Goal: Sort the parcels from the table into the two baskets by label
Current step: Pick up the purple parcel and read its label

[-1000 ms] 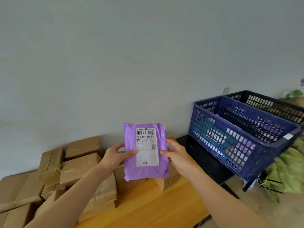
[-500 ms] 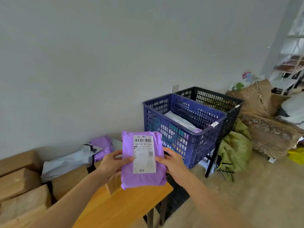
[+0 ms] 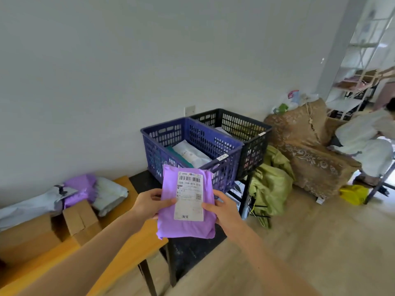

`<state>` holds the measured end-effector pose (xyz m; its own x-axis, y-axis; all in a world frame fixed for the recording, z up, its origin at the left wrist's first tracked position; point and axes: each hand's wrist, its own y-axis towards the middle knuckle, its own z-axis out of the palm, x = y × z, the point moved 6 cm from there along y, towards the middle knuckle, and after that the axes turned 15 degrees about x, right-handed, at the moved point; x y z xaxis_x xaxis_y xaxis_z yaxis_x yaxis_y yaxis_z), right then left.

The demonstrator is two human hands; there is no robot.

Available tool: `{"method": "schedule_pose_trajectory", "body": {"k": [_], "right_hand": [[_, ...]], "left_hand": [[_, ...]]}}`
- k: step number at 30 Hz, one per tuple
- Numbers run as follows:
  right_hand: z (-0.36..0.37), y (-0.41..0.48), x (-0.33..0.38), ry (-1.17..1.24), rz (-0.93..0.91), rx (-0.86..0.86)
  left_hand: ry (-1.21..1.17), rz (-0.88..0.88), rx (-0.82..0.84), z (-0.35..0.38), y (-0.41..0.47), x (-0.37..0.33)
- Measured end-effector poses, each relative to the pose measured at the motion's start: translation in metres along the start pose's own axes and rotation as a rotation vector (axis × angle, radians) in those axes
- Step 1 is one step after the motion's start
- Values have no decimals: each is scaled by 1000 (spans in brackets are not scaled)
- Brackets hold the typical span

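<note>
The parcel [image 3: 188, 227] was before the near basket [image 3: 226, 174], the far basket [image 3: 252, 150] just right of it, the table [image 3: 128, 253] left.

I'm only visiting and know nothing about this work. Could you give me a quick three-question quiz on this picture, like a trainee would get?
1. True or false: the purple parcel is lying on the wooden table.
2. Of the blue basket and the black basket, which is nearer the person? A) blue B) black C) one is stacked on the other
3. Which side of the parcel faces the camera?

Key
1. False: the left hand and the right hand hold it up by its side edges.
2. A.
3. The side with the white label.
</note>
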<state>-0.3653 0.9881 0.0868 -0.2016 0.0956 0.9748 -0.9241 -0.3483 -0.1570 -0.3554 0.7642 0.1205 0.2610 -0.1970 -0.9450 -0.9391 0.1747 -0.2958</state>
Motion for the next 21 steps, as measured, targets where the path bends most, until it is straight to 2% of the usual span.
{"method": "schedule_pose_trajectory", "body": {"k": [10, 21], "right_hand": [[-89, 33, 41, 2, -94, -26], [-161, 143, 93, -90, -68, 14]], "left_hand": [[-23, 9, -4, 52, 85, -51], [-103, 34, 31, 55, 204, -104]]}}
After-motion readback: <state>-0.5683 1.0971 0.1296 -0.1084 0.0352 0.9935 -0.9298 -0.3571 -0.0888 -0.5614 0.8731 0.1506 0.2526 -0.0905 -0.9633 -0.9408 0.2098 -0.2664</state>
